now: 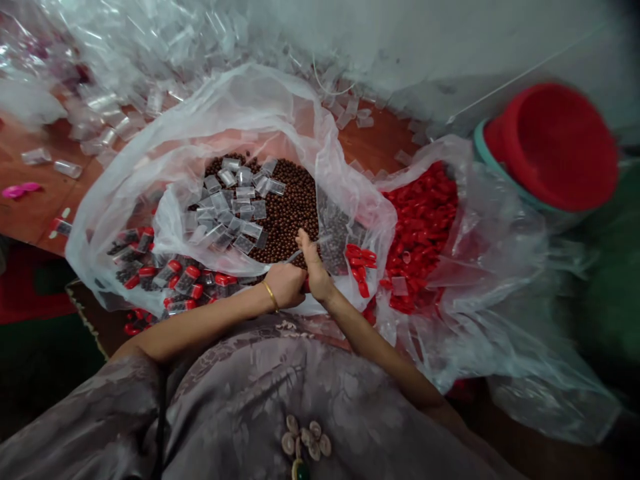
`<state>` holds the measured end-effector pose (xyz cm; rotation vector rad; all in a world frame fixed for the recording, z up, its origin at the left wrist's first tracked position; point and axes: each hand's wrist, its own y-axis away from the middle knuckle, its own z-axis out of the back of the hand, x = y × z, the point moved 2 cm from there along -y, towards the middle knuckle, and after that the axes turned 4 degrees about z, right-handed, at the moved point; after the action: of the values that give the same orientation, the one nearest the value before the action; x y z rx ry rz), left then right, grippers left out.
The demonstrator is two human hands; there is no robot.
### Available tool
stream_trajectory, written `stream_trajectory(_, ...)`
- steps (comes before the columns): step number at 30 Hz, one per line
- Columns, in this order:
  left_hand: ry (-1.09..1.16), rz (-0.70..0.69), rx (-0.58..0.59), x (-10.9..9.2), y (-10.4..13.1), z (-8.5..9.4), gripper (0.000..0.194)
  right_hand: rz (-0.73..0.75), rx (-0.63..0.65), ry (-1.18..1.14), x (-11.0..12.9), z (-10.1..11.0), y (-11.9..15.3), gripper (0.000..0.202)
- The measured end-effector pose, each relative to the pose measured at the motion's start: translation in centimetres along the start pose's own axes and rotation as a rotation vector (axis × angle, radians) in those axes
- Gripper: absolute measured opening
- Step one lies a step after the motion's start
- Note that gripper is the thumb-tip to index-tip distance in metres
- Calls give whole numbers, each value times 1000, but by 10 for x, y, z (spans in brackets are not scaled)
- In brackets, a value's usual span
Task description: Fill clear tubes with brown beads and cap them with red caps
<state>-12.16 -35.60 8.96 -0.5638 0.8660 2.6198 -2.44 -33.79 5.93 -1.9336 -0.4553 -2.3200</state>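
Note:
My left hand (pixel 286 285), with a gold bangle at the wrist, is closed in a fist around what looks like a small container. Its red cap (pixel 306 285) shows between my two hands; the rest is hidden by the fingers. Against that cap presses the palm of my right hand (pixel 319 272), fingers stretched out. Just beyond lie many small brown beads (pixel 293 217) in a white plastic bag (pixel 250 100). Clear plastic tubes (pixel 220 207) rest on top of the beads. Left of my hands is a pile of bead-filled containers with red caps (pixel 185 280).
Loose red caps (pixel 420 227) fill another clear bag (pixel 480 267) on the right, and a few red caps (pixel 361 263) lie nearer. A red bucket (pixel 555 147) stands behind. More clear tubes (pixel 107 120) cover the back of the orange table (pixel 30 220), with pink pieces (pixel 20 191) at left.

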Motion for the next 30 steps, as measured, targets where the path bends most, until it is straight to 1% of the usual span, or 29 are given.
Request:
stream_trajectory(2,4,13,-3,4,2,-5,25,-22,-6,-29,0,-10,3,69)
stream_trajectory(5,43,10,-17,14,4,-10,26,-142,-31,-166,0,-26,3,70)
stream_trajectory(6,60,19,-29,21,7,-11,25,-159,-51,-183,1,-27,4,72)
stream_trajectory(7,82,37,-43,29,12,-11,23,-147,-88,-152,2,-24,4,70)
stream_trajectory(8,107,69,-61,41,20,-11,22,-105,-149,-69,4,-15,7,65)
stream_trajectory(9,133,124,-87,57,31,-10,20,-45,-228,63,5,-2,10,56)
stream_trajectory(11,174,268,-131,100,61,-8,21,55,-378,424,6,36,23,40)
stream_trajectory(12,160,384,-153,126,79,-6,25,55,-420,609,4,57,31,36)
stream_trajectory(13,124,534,-173,153,98,-5,29,-2,-390,777,0,78,39,33)
stream_trajectory(14,84,670,-196,179,116,-3,31,-108,-353,927,-5,96,46,33)
stream_trajectory(15,30,803,-205,203,134,-2,33,-261,-309,1045,-12,113,53,36)
stream_trajectory(16,-33,910,-190,221,148,-1,34,-426,-231,1128,-20,125,59,40)
stream_trajectory(17,-112,988,-212,235,158,1,37,-577,-159,1178,-26,132,63,43)
stream_trajectory(18,-189,1027,-271,242,164,4,40,-697,-96,1206,-31,135,66,45)
stream_trajectory(19,-256,1018,-368,243,165,7,44,-776,-47,1219,-35,135,66,45)
stream_trajectory(20,-302,963,-492,239,160,11,46,-814,-27,1229,-36,132,64,45)
stream_trajectory(21,-315,868,-613,229,151,14,45,-818,-38,1242,-35,128,61,44)
stream_trajectory(22,-299,750,-699,216,138,16,41,-801,-71,1258,-33,124,57,44)
stream_trajectory(23,-257,632,-726,200,121,17,35,-773,-113,1273,-29,120,52,44)
stream_trajectory(24,-209,532,-703,184,101,17,30,-740,-159,1286,-25,117,47,45)
stream_trajectory(25,-167,453,-640,167,80,16,28,-704,-202,1294,-20,115,41,45)
stream_trajectory(27,-158,350,-537,139,39,12,27,-627,-258,1289,-12,115,32,45)
stream_trajectory(28,-185,292,-489,128,21,11,27,-583,-276,1275,-10,116,29,45)
stream_trajectory(30,-250,238,-419,119,-8,12,27,-491,-306,1217,-9,118,26,46)
